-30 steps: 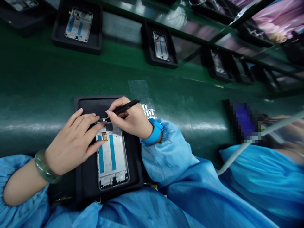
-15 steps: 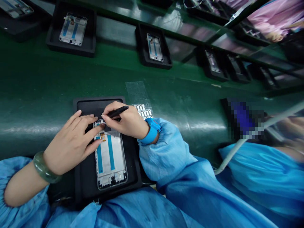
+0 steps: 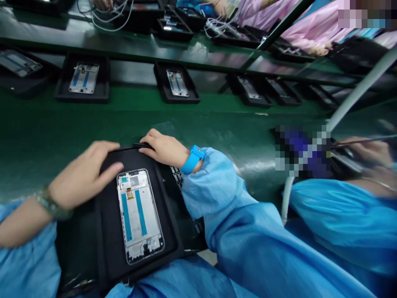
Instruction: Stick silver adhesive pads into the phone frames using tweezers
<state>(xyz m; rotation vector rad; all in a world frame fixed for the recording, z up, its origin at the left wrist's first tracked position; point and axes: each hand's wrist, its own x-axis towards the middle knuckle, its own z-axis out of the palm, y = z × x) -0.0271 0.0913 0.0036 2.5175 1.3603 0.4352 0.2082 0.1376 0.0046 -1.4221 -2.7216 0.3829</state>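
A phone frame (image 3: 141, 215), silvery with two blue strips and a small orange flex cable (image 3: 129, 193), lies face down in a black tray (image 3: 169, 231). My left hand (image 3: 83, 176) holds the tray's far left corner, fingers over the far edge and thumb inside; it is slightly blurred. At the far right corner, my right hand (image 3: 164, 147) rests against the rim with a slim black pen-like tool (image 3: 144, 145) in its fingers. The tool's tip cannot be made out. Beside the tray, partly under my right sleeve, lies a sheet of small white labels (image 3: 177, 176).
Similar black trays with phone frames (image 3: 83, 78) stand in a row along the far side of the green bench (image 3: 217, 128). A pale pole (image 3: 350, 99) slants up at right, near a co-worker's blue sleeve (image 3: 338, 211). Cables (image 3: 217, 27) and pink-sleeved people are beyond.
Both hands have left the top of the phone frame for the tray's far corners. The phone frame is now uncovered. The view has tilted upward.
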